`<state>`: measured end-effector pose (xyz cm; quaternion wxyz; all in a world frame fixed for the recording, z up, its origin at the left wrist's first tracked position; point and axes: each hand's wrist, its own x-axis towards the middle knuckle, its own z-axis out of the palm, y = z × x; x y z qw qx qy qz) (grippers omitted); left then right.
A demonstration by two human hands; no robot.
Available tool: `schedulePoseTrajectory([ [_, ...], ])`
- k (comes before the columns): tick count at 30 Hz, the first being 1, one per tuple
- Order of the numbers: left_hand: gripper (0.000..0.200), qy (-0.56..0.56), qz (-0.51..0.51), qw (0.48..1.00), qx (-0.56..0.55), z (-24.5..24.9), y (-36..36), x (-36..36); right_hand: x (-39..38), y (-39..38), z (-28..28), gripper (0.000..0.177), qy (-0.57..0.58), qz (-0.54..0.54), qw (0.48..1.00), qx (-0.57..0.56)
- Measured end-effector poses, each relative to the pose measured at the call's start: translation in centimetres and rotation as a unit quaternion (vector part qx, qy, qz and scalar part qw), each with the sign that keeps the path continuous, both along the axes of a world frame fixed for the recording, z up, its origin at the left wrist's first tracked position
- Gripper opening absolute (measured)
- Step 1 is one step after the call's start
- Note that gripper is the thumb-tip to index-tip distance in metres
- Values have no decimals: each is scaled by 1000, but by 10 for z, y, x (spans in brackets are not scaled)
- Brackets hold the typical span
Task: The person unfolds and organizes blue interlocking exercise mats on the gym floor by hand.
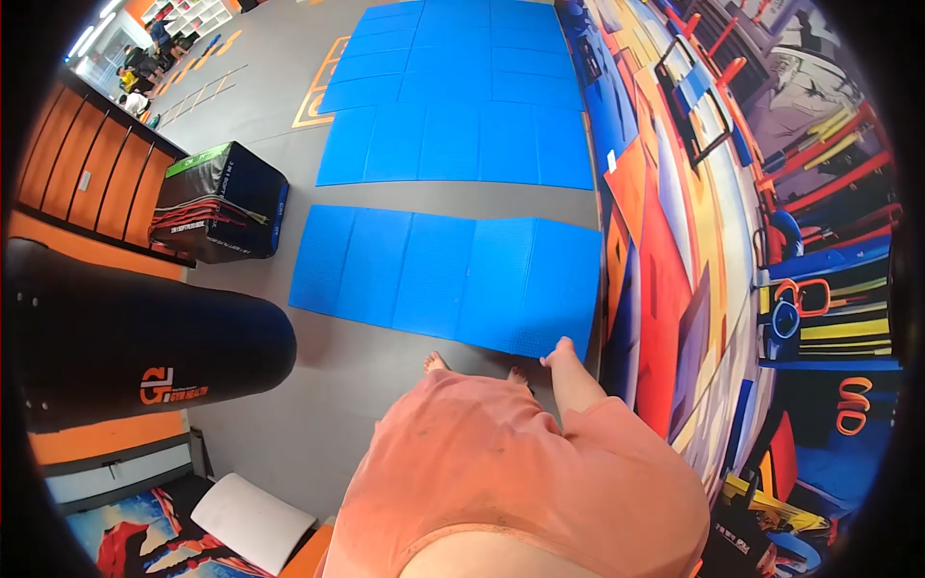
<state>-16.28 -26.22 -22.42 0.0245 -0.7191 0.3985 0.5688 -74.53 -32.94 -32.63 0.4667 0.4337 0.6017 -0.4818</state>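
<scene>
My right hand [558, 353] reaches down to the near edge of a blue folding mat [434, 265], close to its right corner. The fingers look closed on that edge, though their undersides are hidden. Across the grey floor the mat lies in several creased panels, slightly skewed. My left hand is out of view. Bare toes of my left foot [436, 362] and right foot [518, 376] show below the mat, under my orange shirt [520, 453].
Beyond a strip of floor lies a larger area of blue mats [453, 144]. A black punching bag [145, 332] and a soft plyo box [222, 202] stand left. A painted mural wall [665, 260] runs along the right. People [140, 77] are far off at upper left.
</scene>
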Motion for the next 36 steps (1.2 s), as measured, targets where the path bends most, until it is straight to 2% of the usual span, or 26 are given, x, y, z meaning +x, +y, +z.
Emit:
schedulePoseTrajectory([
  [1,55,5,-3,1000,-1,-2,8,-15,-7,12,-4,55,19,65,997,25],
  [2,55,10,-7,1000,-1,-6,16,-30,-10,17,9,55,23,63,997,26],
  [4,55,17,-15,1000,4,-10,39,-55,-23,41,18,55,122,300,946,14],
  [5,55,18,-22,1000,9,-11,52,-63,-36,60,16,55,120,296,947,21],
  [6,55,20,-31,999,13,-13,62,-71,-48,77,12,54,196,390,897,-69],
  [7,55,20,-42,999,17,-10,68,-78,-58,97,9,54,266,473,825,-157],
  [10,55,19,-78,997,17,2,66,-93,-80,146,21,48,273,459,836,-122],
  [11,55,21,-87,996,12,-12,60,-94,-87,159,14,48,276,452,839,-122],
  [12,55,21,-91,996,9,-4,56,-100,-93,179,-1,46,223,428,871,-91],
  [13,54,-28,-140,989,-27,4,53,-106,-96,196,-10,45,168,404,897,-60],
  [14,52,-78,-186,977,-63,9,52,-109,-96,207,-8,44,146,408,901,-31],
  [16,51,-73,-151,980,-109,-6,53,-98,-95,223,-3,43,124,416,901,-5],
  [18,50,-71,-119,978,-154,-10,56,-90,-98,234,-4,45,196,538,820,-13],
  [19,48,-75,-104,981,-148,-9,56,-89,-99,238,-6,45,196,538,820,-17],
  [21,47,-81,-94,981,-146,-6,49,-89,-100,237,-9,44,270,591,760,-15],
  [24,48,-103,-153,975,-123,0,30,-90,-100,230,-8,42,283,605,744,11],
  [26,51,-137,-229,958,-105,4,6,-86,-95,219,-9,45,306,608,733,16],
  [28,52,-118,-237,960,-87,1,-29,-79,-90,201,7,49,337,621,703,79],
  [31,46,-94,-251,957,-114,-10,-75,-76,-79,170,-1,57,335,605,717,87],
  [32,44,-104,-261,948,-147,-18,-97,-78,-78,152,-7,60,329,597,725,95],
  [33,41,-111,-269,938,-189,-38,-129,-85,-77,134,-24,70,330,597,725,92],
  [34,41,-110,-269,936,-198,-64,-158,-85,-76,115,-50,70,337,593,726,88],
  [36,37,-83,-135,953,-257,-131,-188,-83,-78,94,-111,80,381,583,713,78],
])
